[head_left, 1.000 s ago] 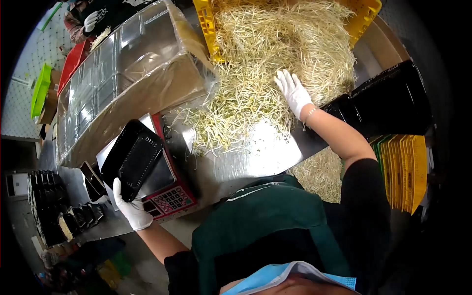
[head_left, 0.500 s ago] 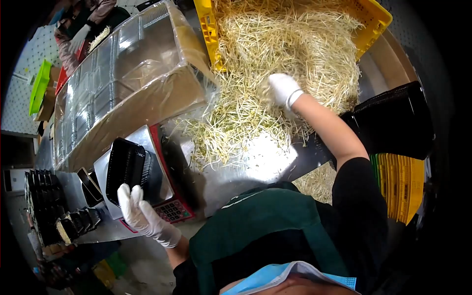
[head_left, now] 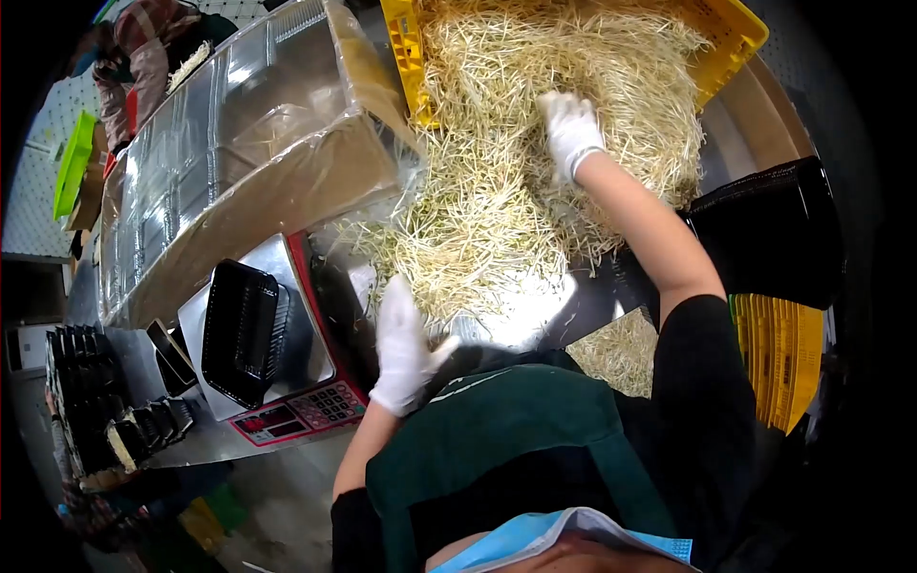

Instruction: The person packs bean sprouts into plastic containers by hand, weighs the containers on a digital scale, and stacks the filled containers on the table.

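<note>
A bare metal table (head_left: 506, 320) shines under strong light, its edge close to the wearer's dark green apron (head_left: 506, 420); beyond it lie a grey floor (head_left: 287, 516) and, at the upper left, another person (head_left: 153, 57) bending beside a bright green bin (head_left: 74, 162). One yellow crate (head_left: 409, 57) lies at the far side with one big heap of bean sprouts (head_left: 478, 201) spilling from it onto the metal. One scale (head_left: 315, 406) with a red keypad front carries one black tray (head_left: 246, 334); one plastic-wrapped carton (head_left: 277, 191) of clear containers stands behind it. The black trays stacked at the far left (head_left: 81, 392), the black stack at the right (head_left: 774, 229) and the yellow crates (head_left: 781, 358) below that overlap too closely to count. Two gloved hands are at work: the left hand (head_left: 401, 339) has its fingers together and thumb held out, over the metal at the heap's near edge; the right hand (head_left: 573, 134) is bent, fingers against the sprouts farther back, and whether it grips any I cannot tell. The tray on the scale opens upward, its long axis running roughly up and down the view; the sprout strands point every way, the heap stretching from crate toward wearer.
</note>
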Motion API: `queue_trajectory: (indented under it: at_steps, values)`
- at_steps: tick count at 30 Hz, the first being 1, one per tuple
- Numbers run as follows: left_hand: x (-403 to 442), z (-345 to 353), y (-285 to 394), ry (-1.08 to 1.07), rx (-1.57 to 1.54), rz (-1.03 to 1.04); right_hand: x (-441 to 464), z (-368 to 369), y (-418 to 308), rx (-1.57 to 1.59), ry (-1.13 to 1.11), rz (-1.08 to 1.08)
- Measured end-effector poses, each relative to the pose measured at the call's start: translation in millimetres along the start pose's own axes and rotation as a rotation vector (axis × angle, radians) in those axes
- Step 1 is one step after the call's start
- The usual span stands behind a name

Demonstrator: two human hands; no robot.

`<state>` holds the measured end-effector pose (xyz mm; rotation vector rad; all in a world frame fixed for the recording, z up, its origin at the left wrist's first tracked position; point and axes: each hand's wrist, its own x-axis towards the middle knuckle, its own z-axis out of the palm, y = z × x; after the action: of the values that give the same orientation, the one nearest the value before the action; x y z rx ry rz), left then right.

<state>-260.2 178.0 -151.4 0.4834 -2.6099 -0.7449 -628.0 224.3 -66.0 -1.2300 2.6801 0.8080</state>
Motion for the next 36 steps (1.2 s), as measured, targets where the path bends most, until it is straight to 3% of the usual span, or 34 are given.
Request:
queue_trajectory:
  at_steps: [3, 6, 9, 12, 13, 14, 16, 17, 21, 23, 24, 25, 26, 29, 30, 32, 33, 35, 36]
  values:
    - [43, 21, 23, -0.264, 0.14, 0.037, 65, 75, 9, -0.408, 0.117, 0.133]
    - [93, 48, 26, -0.157, 0.165, 0.037, 91, 74, 13, -0.139, 0.181, 0.191]
    - [127, 67, 16, -0.187, 0.246, 0.058, 105, 81, 26, 0.259, 0.254, 0.194]
    - [138, 62, 13, -0.344, 0.235, -0.004, 99, 69, 46, 0.292, 0.224, 0.11]
    - [131, 60, 11, -0.172, 0.231, 0.072, 88, 57, 50, 0.288, 0.234, 0.097]
    - [124, 47, 14, -0.17, 0.229, 0.07, 76, 44, 55, 0.284, 0.245, 0.084]
    - [112, 10, 23, -0.139, 0.116, 0.107, 14, -27, 44, 0.671, 0.005, 0.021]
    - [100, 6, 16, -0.018, 0.073, 0.229, -7, -40, 35, 0.882, -0.025, -0.067]
    - [59, 7, 7, -0.192, 0.163, 0.246, -48, -75, -34, 0.671, -0.385, -0.394]
    - [30, 13, -4, -0.136, 0.19, 0.229, -38, -33, -72, 0.656, -0.295, -0.674]
    - [18, 11, -9, -0.074, 0.218, 0.227, -25, -7, -83, 0.607, -0.061, -0.878]
    - [4, -1, -5, -0.21, 0.174, 0.042, -25, -3, -83, 0.748, 0.005, -0.878]
    - [-15, -10, -7, -0.224, 0.195, -0.002, -23, 4, -77, 0.865, 0.095, -0.871]
    - [-38, 2, -21, -0.089, 0.125, -0.073, -53, 55, -102, 0.959, 0.252, -0.575]
    - [-27, 5, -20, -0.068, 0.093, -0.012, -78, 67, -120, 0.873, 0.189, -0.603]
    - [-2, 14, -22, -0.035, 0.094, 0.147, -125, 98, -153, 0.935, 0.433, -0.739]
    - [14, 18, -18, -0.088, 0.139, 0.158, -134, 98, -156, 0.935, 0.437, -0.743]
    - [32, 22, -24, -0.144, 0.187, 0.169, -145, 91, -155, 0.598, 0.22, -0.782]
    - [34, 29, -34, -0.173, 0.21, 0.192, -145, 85, -144, 0.6, 0.219, -0.782]
